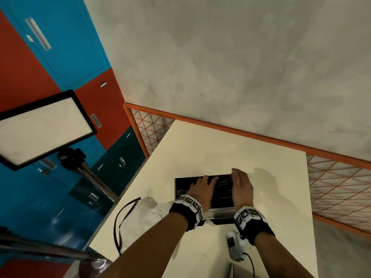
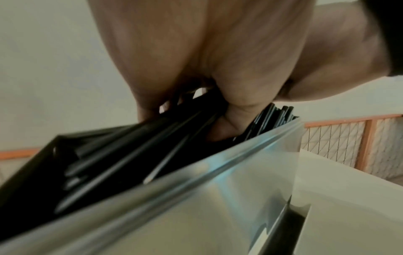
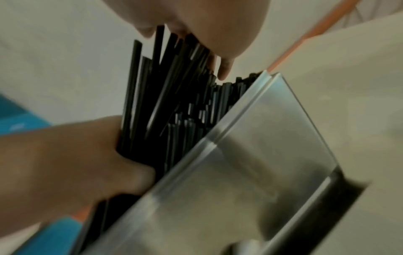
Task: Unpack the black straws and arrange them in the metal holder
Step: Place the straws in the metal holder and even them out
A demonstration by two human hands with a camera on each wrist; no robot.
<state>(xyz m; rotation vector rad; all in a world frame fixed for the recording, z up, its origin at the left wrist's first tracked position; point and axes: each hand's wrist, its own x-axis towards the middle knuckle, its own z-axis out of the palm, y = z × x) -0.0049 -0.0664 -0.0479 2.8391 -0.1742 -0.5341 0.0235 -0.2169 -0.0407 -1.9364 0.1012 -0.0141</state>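
On the white table (image 1: pixel 200 145) stands an open metal holder (image 1: pixel 176 189), seen as a shiny wall (image 2: pixel 218 198) (image 3: pixel 261 146), with loose black straws (image 1: pixel 222 187) (image 2: pixel 130 155) (image 3: pixel 174 94) lying lengthwise in it. My left hand (image 1: pixel 202 187) (image 2: pixel 218 51) (image 3: pixel 65 155) lies over the straws near the holder's left half, fingers across them and thumb tucked in among them, holding a bunch. At the holder's right end my right hand (image 1: pixel 241 183) stands edge-on with straight fingers (image 3: pixel 224 69) against the straw ends. Several straws slant above the rim.
Crumpled clear wrapping (image 1: pixel 152 205) and a dark cord loop (image 1: pixel 120 221) lie left of the holder. A white device with a cable (image 1: pixel 234 245) sits near the table's front. An orange mesh fence (image 1: pixel 341 187) borders the table; a light panel on a stand (image 1: pixel 40 127) is at left.
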